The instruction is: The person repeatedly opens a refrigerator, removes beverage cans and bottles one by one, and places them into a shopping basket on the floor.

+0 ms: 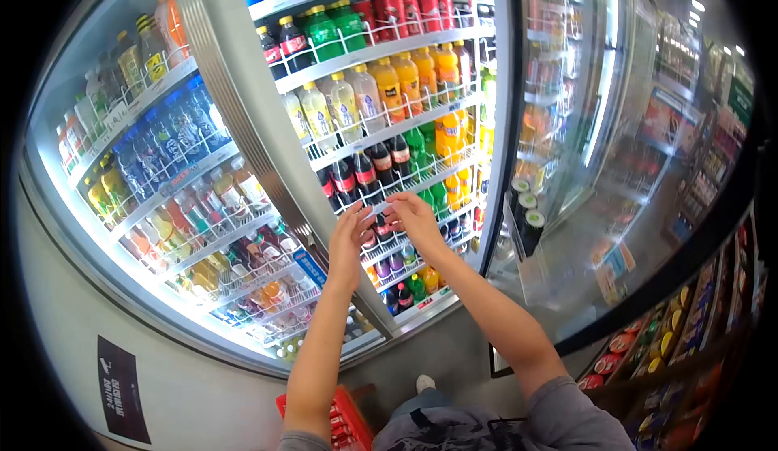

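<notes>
My left hand and my right hand are raised close together in front of the open drinks fridge. The left fingers point upward, slightly bent and apart. The right fingers curve toward the left hand, with gaps between them. Between the fingertips shows a pale strip of the shelf edge; whether either hand touches it, I cannot tell. Just above the hands stand dark cola bottles with red labels. Green bottles stand right of them. More dark bottles are partly hidden behind the hands.
The glass door stands open at the right, with several dark cans by its inner side. A second fridge section full of bottles is at the left. Below my left arm is a red basket. Snack shelves stand lower right.
</notes>
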Demonstrator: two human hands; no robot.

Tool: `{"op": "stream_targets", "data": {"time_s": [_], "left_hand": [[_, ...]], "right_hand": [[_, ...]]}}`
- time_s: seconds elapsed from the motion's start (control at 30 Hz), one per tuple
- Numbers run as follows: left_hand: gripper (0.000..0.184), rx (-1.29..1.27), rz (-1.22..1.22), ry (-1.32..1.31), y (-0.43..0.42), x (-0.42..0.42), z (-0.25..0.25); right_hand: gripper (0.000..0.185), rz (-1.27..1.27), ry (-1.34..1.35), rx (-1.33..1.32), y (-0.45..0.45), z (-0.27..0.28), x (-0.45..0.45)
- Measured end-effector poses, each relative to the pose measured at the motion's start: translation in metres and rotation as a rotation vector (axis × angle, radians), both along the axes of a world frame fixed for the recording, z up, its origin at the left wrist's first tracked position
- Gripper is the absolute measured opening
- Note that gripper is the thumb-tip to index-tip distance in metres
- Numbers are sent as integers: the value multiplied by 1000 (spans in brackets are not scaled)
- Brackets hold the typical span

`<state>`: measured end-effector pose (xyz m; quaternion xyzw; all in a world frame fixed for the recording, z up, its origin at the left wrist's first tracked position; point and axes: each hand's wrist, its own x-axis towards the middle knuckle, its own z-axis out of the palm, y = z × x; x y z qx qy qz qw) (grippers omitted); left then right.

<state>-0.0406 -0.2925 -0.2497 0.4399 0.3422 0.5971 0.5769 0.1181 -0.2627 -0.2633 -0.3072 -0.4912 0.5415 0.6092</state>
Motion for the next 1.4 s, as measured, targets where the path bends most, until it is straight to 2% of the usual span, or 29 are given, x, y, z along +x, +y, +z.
{"op": "stream_targets", "data": {"time_s": [0.07,0.17,0.2,0.43,0.63,0.7,0.77,0.83,0.9,0.93,1.1,1.17,1.33,1.37,1.4], "left_hand": [[48,113,66,75,28,-7,12],[50,149,96,128,69,-14,29],[50,151,96,110,81,-14,33],[54,158,141,40,153,-11,59],[57,338,372,98,207,-7,63],[57,332,404,111,227,-8,60],[57,355,550,193,248,-11,53],[59,354,595,245,258,-13,56],[62,353,704,325,270,-16,53],[60,380,733,280,277,-17,51],[57,318,820,308,302,-32,49],[57,285,872,350,312,-35,48],[70,221,924,535,327,-35,56],[70,222,929,537,330,-36,56],[73,147,937,609,335,-36,57]], "right_hand": [[25,3,-56,-2,26,13,-8],[26,50,-20,-19,65,32,-20],[23,32,8,-24,77,37,-25],[30,66,-76,21,152,63,-43],[34,109,-74,90,192,94,-59],[37,126,-79,153,214,96,-64],[39,129,-57,191,232,99,-71],[41,115,-81,193,249,106,-77],[41,65,-161,306,268,107,-86],[39,51,-174,335,278,108,-90],[38,76,-184,370,310,115,-99],[40,31,-291,454,318,119,-99],[42,-126,-427,613,341,126,-115],[42,-122,-424,615,348,123,-117],[44,-132,-532,547,348,129,-117]]}}
